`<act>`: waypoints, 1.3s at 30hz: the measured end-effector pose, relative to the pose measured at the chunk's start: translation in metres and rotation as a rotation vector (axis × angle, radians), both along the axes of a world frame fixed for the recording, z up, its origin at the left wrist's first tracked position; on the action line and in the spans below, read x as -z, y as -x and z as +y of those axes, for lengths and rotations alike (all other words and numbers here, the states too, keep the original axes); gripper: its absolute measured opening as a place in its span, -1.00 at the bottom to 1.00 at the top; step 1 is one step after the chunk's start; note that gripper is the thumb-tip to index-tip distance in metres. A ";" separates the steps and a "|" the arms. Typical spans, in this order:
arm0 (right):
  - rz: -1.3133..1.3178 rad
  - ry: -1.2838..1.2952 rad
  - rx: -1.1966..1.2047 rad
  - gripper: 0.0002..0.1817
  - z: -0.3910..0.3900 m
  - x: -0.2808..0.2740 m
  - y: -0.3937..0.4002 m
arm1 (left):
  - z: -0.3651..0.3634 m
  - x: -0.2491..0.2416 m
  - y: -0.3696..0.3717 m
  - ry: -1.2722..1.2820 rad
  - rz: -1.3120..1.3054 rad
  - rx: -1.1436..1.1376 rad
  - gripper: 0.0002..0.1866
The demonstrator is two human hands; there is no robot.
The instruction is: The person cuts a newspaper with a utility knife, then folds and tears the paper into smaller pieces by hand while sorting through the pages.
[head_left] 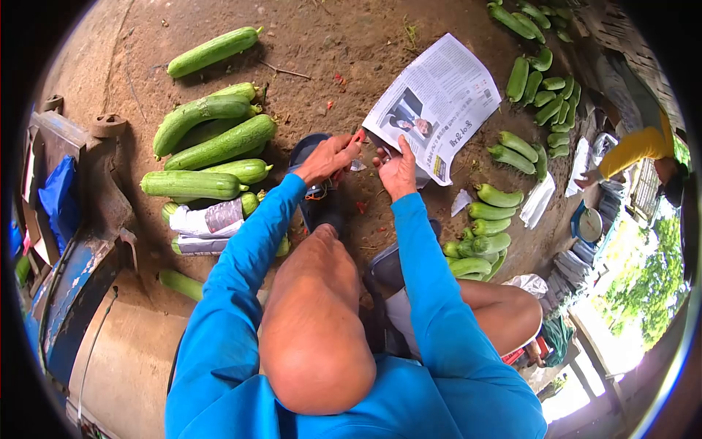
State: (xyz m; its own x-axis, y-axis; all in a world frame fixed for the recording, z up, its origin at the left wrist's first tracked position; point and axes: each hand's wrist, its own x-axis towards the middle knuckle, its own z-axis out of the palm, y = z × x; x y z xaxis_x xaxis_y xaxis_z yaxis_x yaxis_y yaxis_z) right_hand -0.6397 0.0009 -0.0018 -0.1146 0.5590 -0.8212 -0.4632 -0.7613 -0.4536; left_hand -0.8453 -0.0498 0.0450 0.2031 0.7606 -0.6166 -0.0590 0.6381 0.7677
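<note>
My left hand [330, 158] is closed, its thumb and forefinger pinching a small red piece [359, 136] that I cannot make out. Just to its right, my right hand [397, 167] has its fingers curled and its thumb up at the near edge of a printed newspaper sheet [450, 102]. The sheet spreads away from me to the upper right, slightly bent. Beneath my left hand is a dark blue sandal [307, 150], with small red scraps around it on the dirt.
Large green gourds [212, 121] lie piled at the left, one pair wrapped in newspaper [208, 219]. Smaller gourds [490, 219] form groups at the right. A rusty, blue-painted metal frame [69, 282] stands at the left. Far right, another person's yellow sleeve [636, 150] reaches in.
</note>
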 end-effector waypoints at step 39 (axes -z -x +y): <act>-1.650 -0.985 -0.690 -0.48 0.051 0.059 0.052 | 0.041 0.031 0.048 0.141 0.033 0.241 -0.65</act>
State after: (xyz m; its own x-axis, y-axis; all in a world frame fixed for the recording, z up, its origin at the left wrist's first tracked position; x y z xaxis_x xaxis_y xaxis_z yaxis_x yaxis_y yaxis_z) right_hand -0.6913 0.0515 -0.0603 -0.0753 0.9866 0.1449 0.9333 0.1209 -0.3383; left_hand -0.8929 -0.0085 0.0142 0.3459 0.5991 -0.7221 0.1310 0.7313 0.6694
